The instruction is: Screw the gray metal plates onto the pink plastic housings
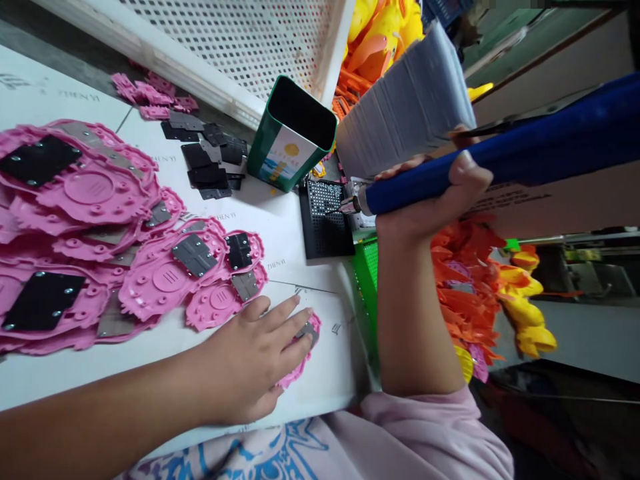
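My left hand (265, 353) lies over a small pink plastic shell (295, 373) with a grey cover plate on it. Its fingers reach across the shell and the thumb sits at the lower edge, holding the piece against the table. My right hand (430, 197) is wrapped around a blue electric screwdriver (415, 193), held almost level. The bit points left, down at a black perforated screw tray (327, 233) with small silver screws at its far end. Whether the bit touches a screw I cannot tell.
Pink shells with black or grey plates (170, 280) are piled at left. Loose dark plates (205, 160) lie beside a green tin (295, 133). Behind stands a white perforated crate (225, 40). Orange parts (465, 287) and a green basket (367, 273) are at right.
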A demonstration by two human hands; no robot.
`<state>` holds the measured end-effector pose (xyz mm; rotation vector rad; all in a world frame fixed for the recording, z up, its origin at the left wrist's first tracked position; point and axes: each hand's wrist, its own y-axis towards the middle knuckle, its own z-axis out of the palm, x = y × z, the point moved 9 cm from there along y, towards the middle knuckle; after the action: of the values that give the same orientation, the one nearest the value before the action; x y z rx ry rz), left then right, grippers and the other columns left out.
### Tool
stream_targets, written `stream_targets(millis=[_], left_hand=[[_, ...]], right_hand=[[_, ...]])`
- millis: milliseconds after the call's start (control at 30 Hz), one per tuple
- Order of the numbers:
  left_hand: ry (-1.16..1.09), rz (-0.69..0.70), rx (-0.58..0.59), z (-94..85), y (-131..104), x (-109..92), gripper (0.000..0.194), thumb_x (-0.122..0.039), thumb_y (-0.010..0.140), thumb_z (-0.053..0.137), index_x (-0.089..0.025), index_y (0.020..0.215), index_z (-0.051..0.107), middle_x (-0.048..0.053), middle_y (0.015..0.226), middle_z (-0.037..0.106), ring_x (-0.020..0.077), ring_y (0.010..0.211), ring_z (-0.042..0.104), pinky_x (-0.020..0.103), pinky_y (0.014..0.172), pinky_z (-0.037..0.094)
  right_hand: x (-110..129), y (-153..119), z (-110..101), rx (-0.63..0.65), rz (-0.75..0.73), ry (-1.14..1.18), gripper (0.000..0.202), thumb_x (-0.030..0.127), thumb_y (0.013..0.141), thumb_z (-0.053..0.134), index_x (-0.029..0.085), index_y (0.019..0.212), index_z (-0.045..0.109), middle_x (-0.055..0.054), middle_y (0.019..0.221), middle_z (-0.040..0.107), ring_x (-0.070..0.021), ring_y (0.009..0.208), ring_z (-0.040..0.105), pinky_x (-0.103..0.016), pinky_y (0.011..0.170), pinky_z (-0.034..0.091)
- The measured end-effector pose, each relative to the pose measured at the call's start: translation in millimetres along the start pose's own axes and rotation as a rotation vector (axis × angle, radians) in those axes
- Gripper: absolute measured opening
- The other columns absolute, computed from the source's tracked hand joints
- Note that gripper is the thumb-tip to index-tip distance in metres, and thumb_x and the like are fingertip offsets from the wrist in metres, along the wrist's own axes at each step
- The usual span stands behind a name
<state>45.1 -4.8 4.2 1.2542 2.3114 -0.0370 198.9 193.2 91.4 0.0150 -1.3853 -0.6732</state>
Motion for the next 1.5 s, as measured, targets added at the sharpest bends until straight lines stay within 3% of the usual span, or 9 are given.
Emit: stream_targets(millis=[300, 500, 667, 800, 867, 1000, 1100, 1333, 1500], left_hand=[[-0.002, -0.019, -0.025, 3.1, -3, 1, 0.073, -0.064, 0.070, 0.076, -0.026, 0.129, 0.058, 0.008, 0.132, 0.059, 0.0311, 0.124, 0.043, 0.047, 0.104, 0.023], [-0.009, 0.033, -0.052, 5.1, 1, 0, 0.075, -0.068, 0.068, 0.075, -0.032, 0.131, 0.056, 0.012, 0.144, 0.050, 0.0351, 0.134, 0.037, 0.051, 0.106, 0.021], [0.028, 0.042, -0.052, 7.3, 2, 1, 0.062, -0.063, 0.075, 0.072, -0.032, 0.127, 0.060, 0.014, 0.142, 0.052, 0.0361, 0.134, 0.041, 0.052, 0.107, 0.024], [0.043, 0.035, -0.090, 6.5, 2, 1, 0.057, -0.060, 0.075, 0.074, -0.031, 0.123, 0.062, 0.015, 0.141, 0.054, 0.0364, 0.131, 0.044, 0.053, 0.105, 0.028], [0.046, 0.014, -0.111, 3.8, 3, 2, 0.055, -0.057, 0.073, 0.076, -0.030, 0.119, 0.064, 0.015, 0.139, 0.055, 0.0365, 0.130, 0.045, 0.053, 0.104, 0.029], [0.037, -0.029, -0.104, -3.5, 7, 3, 0.048, -0.055, 0.074, 0.078, -0.028, 0.113, 0.068, 0.017, 0.137, 0.057, 0.0362, 0.127, 0.048, 0.053, 0.103, 0.033], [0.031, -0.065, -0.072, -7.3, 10, 5, 0.046, -0.051, 0.076, 0.077, -0.026, 0.114, 0.069, 0.018, 0.137, 0.057, 0.0357, 0.127, 0.049, 0.051, 0.103, 0.035], [0.014, -0.071, -0.092, -10.7, 11, 7, 0.048, -0.050, 0.073, 0.080, -0.024, 0.112, 0.069, 0.019, 0.134, 0.059, 0.0359, 0.122, 0.052, 0.050, 0.101, 0.037], [0.014, -0.058, -0.104, -7.9, 9, 8, 0.050, -0.051, 0.073, 0.079, -0.024, 0.114, 0.068, 0.018, 0.134, 0.058, 0.0362, 0.123, 0.050, 0.051, 0.101, 0.035]], right_hand=[[-2, 0, 4, 0.038, -0.029, -0.025, 0.017, 0.043, 0.071, 0.044, 0.027, 0.078, 0.047, 0.008, 0.053, 0.042, -0.0108, 0.041, 0.052, -0.023, 0.042, 0.043], [-9, 0, -1, -0.055, 0.031, 0.080, 0.018, 0.043, 0.068, 0.051, 0.026, 0.070, 0.045, 0.009, 0.050, 0.051, -0.0120, 0.041, 0.055, -0.025, 0.040, 0.045], [21, -1, -10, -0.037, -0.001, 0.116, 0.020, 0.044, 0.065, 0.048, 0.027, 0.074, 0.053, 0.008, 0.049, 0.052, -0.0119, 0.041, 0.053, -0.025, 0.041, 0.044], [55, -23, -23, 0.041, -0.018, 0.112, 0.029, 0.042, 0.063, 0.047, 0.027, 0.082, 0.062, 0.005, 0.050, 0.055, -0.0140, 0.044, 0.054, -0.027, 0.042, 0.042], [62, -42, -29, 0.124, 0.044, 0.127, 0.032, 0.040, 0.062, 0.052, 0.025, 0.087, 0.065, 0.003, 0.052, 0.058, -0.0156, 0.044, 0.054, -0.031, 0.044, 0.045], [68, -82, -39, 0.275, 0.151, 0.148, 0.036, 0.045, 0.061, 0.065, 0.028, 0.093, 0.067, 0.002, 0.058, 0.062, -0.0183, 0.048, 0.056, -0.038, 0.049, 0.048], [65, -104, -41, 0.338, 0.222, 0.205, 0.029, 0.044, 0.063, 0.069, 0.029, 0.087, 0.065, 0.001, 0.064, 0.064, -0.0186, 0.053, 0.057, -0.038, 0.053, 0.048], [58, -117, -33, 0.417, 0.210, 0.335, 0.017, 0.037, 0.068, 0.066, 0.025, 0.080, 0.065, -0.003, 0.070, 0.066, -0.0195, 0.061, 0.060, -0.039, 0.059, 0.050], [56, -116, -34, 0.418, 0.194, 0.291, 0.041, 0.038, 0.070, 0.066, 0.022, 0.107, 0.067, -0.004, 0.071, 0.065, -0.0193, 0.060, 0.060, -0.039, 0.060, 0.050]])
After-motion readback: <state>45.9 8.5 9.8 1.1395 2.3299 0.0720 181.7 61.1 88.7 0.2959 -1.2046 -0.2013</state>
